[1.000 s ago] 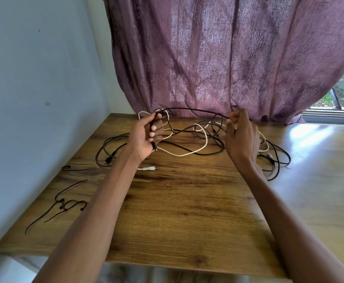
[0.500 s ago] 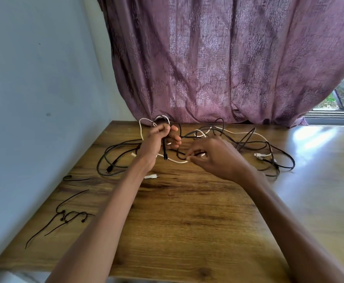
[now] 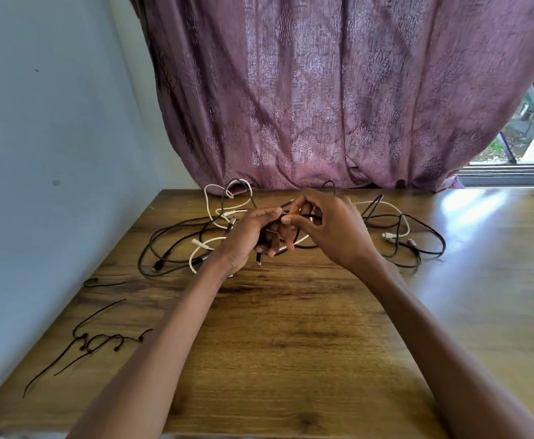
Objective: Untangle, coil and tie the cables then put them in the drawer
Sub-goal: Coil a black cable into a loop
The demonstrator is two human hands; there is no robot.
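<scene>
Moved together since the earlier frame: left hand (image 3: 246, 237) and right hand (image 3: 332, 228), now touching above the surface (image 3: 291, 343). Left hand: fingers curled round a black cable (image 3: 260, 248), plug end hanging below the palm. Right hand: thumb and fingers pinching the same black cable just beside the left thumb. Tangled cables (image 3: 411, 245) spread on both sides of the hands. Black ties (image 3: 100, 339) lying well left of the left forearm.

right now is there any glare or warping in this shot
Head view: window light glares off the right side of the table; wide-angle lens bows the wall and table edges; the hands and cables look sharp, no obvious motion blur.
</scene>
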